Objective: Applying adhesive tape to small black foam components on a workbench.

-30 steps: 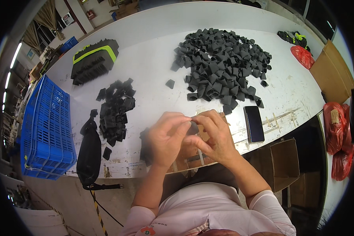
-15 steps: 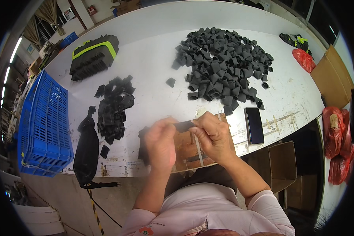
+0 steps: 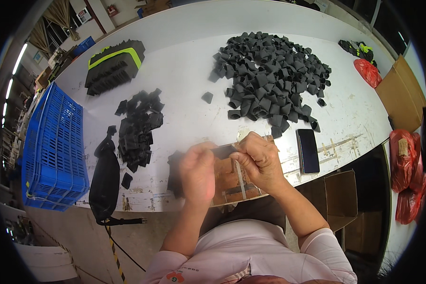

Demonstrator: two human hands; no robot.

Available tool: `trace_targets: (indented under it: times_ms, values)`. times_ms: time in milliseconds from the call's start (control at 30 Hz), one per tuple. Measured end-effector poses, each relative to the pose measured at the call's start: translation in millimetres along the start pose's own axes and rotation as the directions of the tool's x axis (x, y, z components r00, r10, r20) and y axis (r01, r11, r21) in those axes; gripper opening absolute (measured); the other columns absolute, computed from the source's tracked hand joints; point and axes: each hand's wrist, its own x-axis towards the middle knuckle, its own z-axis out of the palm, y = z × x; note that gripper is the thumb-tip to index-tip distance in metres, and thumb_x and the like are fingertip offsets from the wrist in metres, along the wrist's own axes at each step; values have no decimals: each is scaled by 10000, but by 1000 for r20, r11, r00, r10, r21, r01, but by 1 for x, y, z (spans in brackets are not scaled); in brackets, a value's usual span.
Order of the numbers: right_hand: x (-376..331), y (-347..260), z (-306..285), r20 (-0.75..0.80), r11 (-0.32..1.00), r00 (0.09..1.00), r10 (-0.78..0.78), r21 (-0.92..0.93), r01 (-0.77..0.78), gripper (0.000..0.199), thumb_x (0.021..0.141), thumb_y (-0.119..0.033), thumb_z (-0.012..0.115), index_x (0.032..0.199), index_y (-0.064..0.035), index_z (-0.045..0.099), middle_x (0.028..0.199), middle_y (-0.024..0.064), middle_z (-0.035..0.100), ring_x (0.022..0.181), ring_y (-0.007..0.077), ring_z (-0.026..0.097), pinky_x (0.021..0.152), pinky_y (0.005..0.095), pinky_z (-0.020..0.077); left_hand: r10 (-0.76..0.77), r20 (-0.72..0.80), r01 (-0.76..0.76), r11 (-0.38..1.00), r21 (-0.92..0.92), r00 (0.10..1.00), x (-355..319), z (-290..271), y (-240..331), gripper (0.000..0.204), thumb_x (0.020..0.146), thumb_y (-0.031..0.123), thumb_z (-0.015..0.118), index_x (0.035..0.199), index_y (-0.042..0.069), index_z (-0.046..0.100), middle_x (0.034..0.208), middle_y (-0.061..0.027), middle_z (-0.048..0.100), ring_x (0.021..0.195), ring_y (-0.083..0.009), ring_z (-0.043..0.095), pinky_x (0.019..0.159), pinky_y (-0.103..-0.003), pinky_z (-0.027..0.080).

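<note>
A small dark fabric piece [image 3: 224, 151] is stretched between my two hands above a brown board [image 3: 227, 177] at the table's front edge. My left hand [image 3: 197, 171] is closed on its left end, with the fingertips partly hidden. My right hand [image 3: 257, 158] pinches the right end between thumb and curled fingers. Beside my left wrist lies a stack of dark pieces [image 3: 175, 177], half covered by the hand. Farther off is a large heap of dark grey fabric loops [image 3: 265, 80]. To the left lies a smaller pile of flattened black pieces [image 3: 136, 135].
A phone [image 3: 308, 151] lies right of the board. At the left stand a blue plastic crate [image 3: 54, 151] and a black pouch with a strap [image 3: 104, 184]. Dark pieces with a yellow-green band [image 3: 113, 66] sit at the back left. Red bags [image 3: 404, 165] and a cardboard box [image 3: 341, 194] are at the right.
My hands have shifted very slightly to the right, still holding the fabric piece between them. The whole view has moved a little; the piles look the same.
</note>
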Motion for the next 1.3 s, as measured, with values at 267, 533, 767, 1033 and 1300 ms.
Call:
trace_targets:
  times_ms: [267,533,767,1033,1300]
  values:
    - [-4,-4,4,-34,992,999,3,-128,-8,184,643,-16,679,635,-2,495,600,98,465,545,266,466,479,344,376,94,73,-113,939,326,993,7,9,11,134,832,9,512,953,-10,564,980,-100,574,899,-133,522,823,-265,400]
    - [-2,-3,1,-21,991,1000,-20,-133,18,178,710,-31,670,677,-11,496,609,70,475,499,174,461,451,260,360,-47,108,-35,755,654,993,9,6,16,152,797,56,568,924,-28,575,779,-64,613,709,-90,553,648,-229,444]
    - [-6,-9,7,-60,983,998,15,-179,-26,144,711,-24,661,678,-12,522,608,79,472,519,201,466,452,291,359,-507,-17,508,861,31,862,7,9,10,99,802,100,523,787,6,550,610,-26,498,429,-56,363,371,-188,246]
    - [-6,-8,12,-97,973,993,-73,-225,49,177,703,13,664,677,-7,490,602,68,465,491,160,415,431,256,328,-483,461,621,247,-744,745,7,2,-14,215,861,92,402,661,51,467,515,19,441,361,-40,330,333,-180,219]
    - [-7,-9,12,-126,945,984,-128,-316,83,179,737,12,641,665,0,478,585,61,434,484,139,387,424,242,303,-301,141,320,702,-637,943,12,-13,16,184,909,126,378,805,48,508,531,28,408,401,-49,326,379,-182,247]
